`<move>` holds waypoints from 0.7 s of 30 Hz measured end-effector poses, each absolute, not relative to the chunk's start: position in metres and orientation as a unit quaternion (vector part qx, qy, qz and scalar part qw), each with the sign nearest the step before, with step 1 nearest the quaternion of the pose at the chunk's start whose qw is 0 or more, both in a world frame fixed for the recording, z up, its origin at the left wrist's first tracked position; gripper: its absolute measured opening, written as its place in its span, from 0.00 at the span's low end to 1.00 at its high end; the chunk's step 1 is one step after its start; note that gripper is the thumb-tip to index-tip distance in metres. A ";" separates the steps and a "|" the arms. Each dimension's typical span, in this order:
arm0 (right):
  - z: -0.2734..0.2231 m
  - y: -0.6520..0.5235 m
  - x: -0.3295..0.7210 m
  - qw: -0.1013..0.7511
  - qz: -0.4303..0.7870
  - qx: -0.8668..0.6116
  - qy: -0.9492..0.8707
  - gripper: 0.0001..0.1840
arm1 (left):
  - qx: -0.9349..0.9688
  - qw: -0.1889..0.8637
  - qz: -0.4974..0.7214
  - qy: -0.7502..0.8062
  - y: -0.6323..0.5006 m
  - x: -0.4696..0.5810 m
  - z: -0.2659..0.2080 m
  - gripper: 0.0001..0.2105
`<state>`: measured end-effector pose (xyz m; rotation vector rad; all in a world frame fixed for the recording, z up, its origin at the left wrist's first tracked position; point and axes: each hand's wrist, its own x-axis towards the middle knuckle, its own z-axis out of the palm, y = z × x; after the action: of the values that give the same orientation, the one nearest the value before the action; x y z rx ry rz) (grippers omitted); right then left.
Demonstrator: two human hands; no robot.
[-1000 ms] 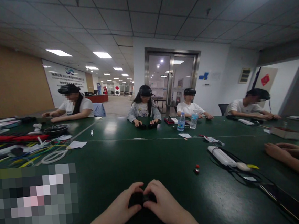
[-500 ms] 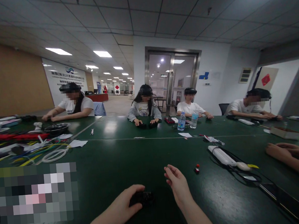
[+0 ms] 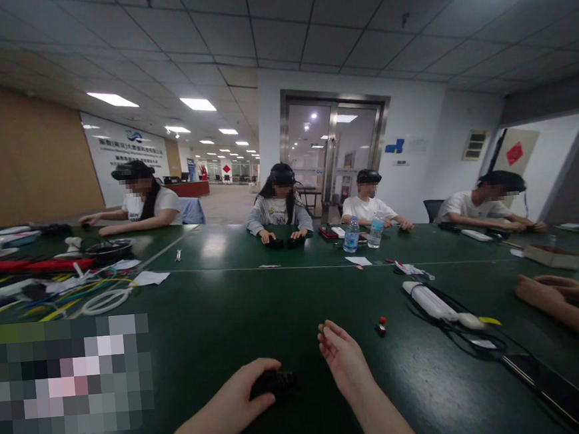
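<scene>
1. Biggest thing we've got is the dark green table [image 3: 219,336], everything's on it.
2. Next up, a shallow box [image 3: 553,260] over on the right, past another person's hands [image 3: 543,290]. We can't make out what's in it.
3. Far left there's a dark bowl [image 3: 108,255] with a shiny rim, some dark stuff inside, too blurry for us to name.
4. Then two clear bottles, a left one [image 3: 351,239] and a right one [image 3: 375,233], upright just beside each other. No clue how full.
5. Our left hand [image 3: 243,394] is curled in a C around a black gadget [image 3: 281,381]: index finger along the far side, thumb on the near side, gadget's end poking out past both tips.
6. Our right hand [image 3: 343,353] is up, apart from the gadget, thumb and index pinched narrow. Might be a tiny speck between the tips, too small for us to tell.
7. Smallest: a red-and-black bit [image 3: 382,327] on the table, right of that hand, untouched.
</scene>
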<state>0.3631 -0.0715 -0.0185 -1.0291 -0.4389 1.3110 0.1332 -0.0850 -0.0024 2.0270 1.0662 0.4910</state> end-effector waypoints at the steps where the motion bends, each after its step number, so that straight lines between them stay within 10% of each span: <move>1: -0.019 -0.072 0.363 0.652 0.579 -0.452 -0.190 0.18 | 0.797 0.389 0.194 0.419 -0.085 0.133 -0.003 0.21; 21: -0.026 -0.067 0.364 0.633 0.593 -0.454 -0.205 0.19 | 0.790 0.400 0.188 0.424 -0.085 0.133 0.002 0.22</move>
<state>0.3639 -0.0674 -0.0260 -1.0373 -0.4699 1.3562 0.1332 -0.0853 0.0016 1.9992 1.0716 0.4752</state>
